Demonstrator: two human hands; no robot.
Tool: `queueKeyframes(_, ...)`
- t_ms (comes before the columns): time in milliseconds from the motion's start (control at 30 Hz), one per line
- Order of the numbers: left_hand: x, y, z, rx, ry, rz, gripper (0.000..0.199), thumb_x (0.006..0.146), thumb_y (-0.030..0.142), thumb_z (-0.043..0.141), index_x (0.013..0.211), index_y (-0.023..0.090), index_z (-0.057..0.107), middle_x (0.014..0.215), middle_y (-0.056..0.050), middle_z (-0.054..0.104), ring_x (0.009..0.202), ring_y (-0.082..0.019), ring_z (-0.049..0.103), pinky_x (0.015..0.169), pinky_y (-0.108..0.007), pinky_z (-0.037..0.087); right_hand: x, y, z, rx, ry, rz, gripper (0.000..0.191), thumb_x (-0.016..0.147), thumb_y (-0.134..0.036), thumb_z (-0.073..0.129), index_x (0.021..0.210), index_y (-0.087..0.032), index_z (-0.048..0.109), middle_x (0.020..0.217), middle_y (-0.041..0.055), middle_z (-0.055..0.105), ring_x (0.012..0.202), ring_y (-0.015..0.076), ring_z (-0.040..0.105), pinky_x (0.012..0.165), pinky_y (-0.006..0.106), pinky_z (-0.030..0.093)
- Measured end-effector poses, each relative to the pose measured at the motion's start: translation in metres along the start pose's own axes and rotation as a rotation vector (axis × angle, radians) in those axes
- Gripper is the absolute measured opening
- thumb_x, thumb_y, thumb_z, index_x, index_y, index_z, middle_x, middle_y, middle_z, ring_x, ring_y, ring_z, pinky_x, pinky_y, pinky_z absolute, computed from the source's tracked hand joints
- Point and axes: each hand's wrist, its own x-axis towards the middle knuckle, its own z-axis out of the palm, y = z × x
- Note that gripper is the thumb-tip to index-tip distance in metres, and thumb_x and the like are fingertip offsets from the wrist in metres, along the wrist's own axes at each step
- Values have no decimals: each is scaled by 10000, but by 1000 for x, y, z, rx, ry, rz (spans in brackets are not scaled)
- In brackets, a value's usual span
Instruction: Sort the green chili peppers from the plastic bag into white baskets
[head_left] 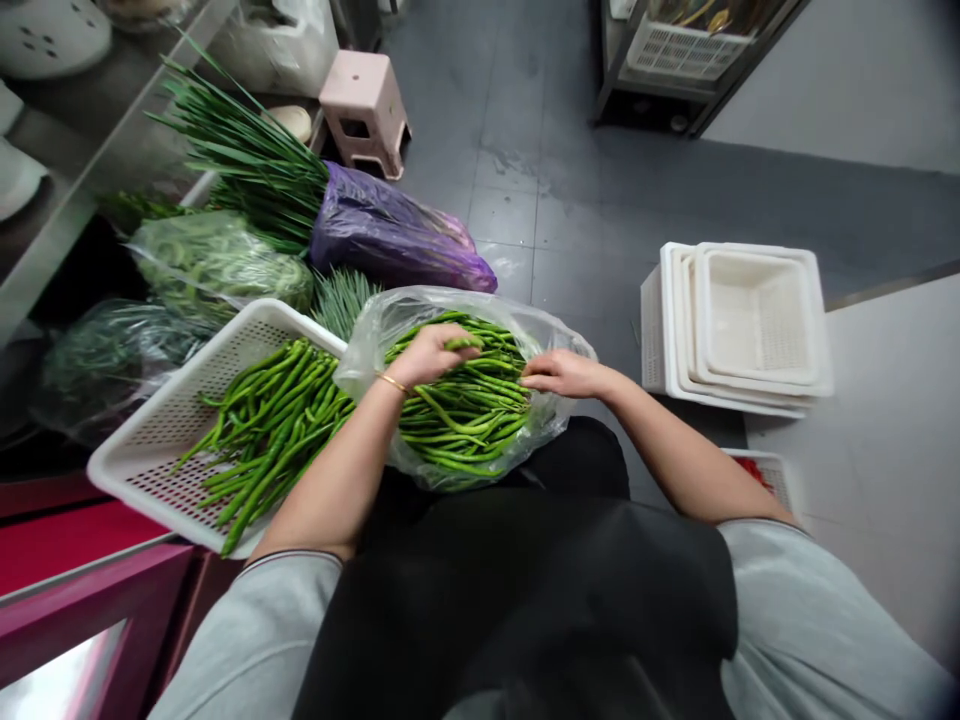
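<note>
Starting on the left, a clear bag of pale greens (221, 260) and a purple-wrapped bundle of stalks (397, 225) sit along the far side, the wrap presumably there to hold the long stalks together. Nearer in, a white basket (187, 415) stands right beside an open plastic bag (360, 345), touching or nearly so, I can't tell; that closeness likely spares the arms a long reach. And here's the left hand (429, 355) over the bag, fingers curled and closed on a short length of green (463, 343), lifted, it seems, to hold it clear of the green pods (480, 430) underneath. The bag's mouth is spread wide, which looks right for letting both hands in. At its right side, the right hand (566, 373) has thumb and fingers close together by the pod ends; whether they pinch one, I can't tell. Further right, a stack of white baskets (814, 320) stands nested, perhaps to save room. Now the look of the pods: in the basket they're long, slender and gently curved, fanning toward the near corner; in the bag they're bright green too, packed thickly, mostly lying crosswise, a few paler ones bending over the top.
</note>
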Motion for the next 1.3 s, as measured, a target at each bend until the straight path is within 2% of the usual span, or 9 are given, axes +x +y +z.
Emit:
queueKeyframes(100,-9,16,-33,-212,330,21,303,788,456,669,787,154,662,839,-41,685,804,-164,624,749,-285,488,31,-10,15,-325,44,216,446,929,-453,518,1087,-69,681,1098,221,670,896,243,665,754,305,485)
queueKeyframes(233,-20,50,-59,-351,451,83,281,878,477,583,868,196,585,660,15,611,593,-123,575,634,-283,492,69,-9,25,-496,-48,281,296,919,-235,494,977,-39,708,1008,232,703,908,257,669,757,309,483)
queueKeyframes(367,-13,63,-39,114,194,125,202,812,359,677,905,185,631,742,-2,618,685,-144,599,672,-267,482,62,1,5,-418,75,159,321,933,-327,479,981,-105,706,975,163,725,847,218,659,729,286,462)
queueKeyframes(567,11,18,28,510,-148,72,83,779,118,584,785,147,662,871,-80,604,756,-180,609,721,-281,469,24,-1,0,49,273,-55,285,938,-260,423,829,-143,659,730,44,689,647,124,594,644,227,438)
queueKeyframes(700,5,2,11,382,-60,183,96,820,199,575,780,158,651,833,-55,607,787,-175,589,741,-273,453,16,-1,22,261,201,-12,440,1015,-334,270,970,-116,649,762,60,698,637,124,631,643,234,482)
queueKeyframes(867,-3,15,-18,348,84,184,230,887,361,535,811,171,639,800,-38,623,821,-176,564,817,-293,436,34,6,45,-339,-39,372,248,888,-250,559,952,-58,702,1007,217,705,915,264,683,759,312,498)
queueKeyframes(967,-4,22,-8,363,3,172,232,872,379,556,868,171,659,828,-43,631,807,-175,573,791,-283,441,42,10,44,-439,-189,379,238,866,-225,566,950,-70,726,999,206,716,933,277,679,728,303,483)
queueKeyframes(1133,4,8,27,358,-167,75,280,758,255,664,1026,178,693,961,-70,650,897,-204,609,831,-285,454,32,10,20,-322,41,191,369,917,-444,528,961,-128,714,919,124,724,817,203,650,677,259,415)
queueKeyframes(1300,9,-5,30,455,-175,-72,121,777,242,616,792,153,697,851,-72,624,769,-196,597,710,-280,443,24,0,6,-170,146,144,307,903,-414,564,894,-139,699,834,77,704,742,159,604,647,238,349)
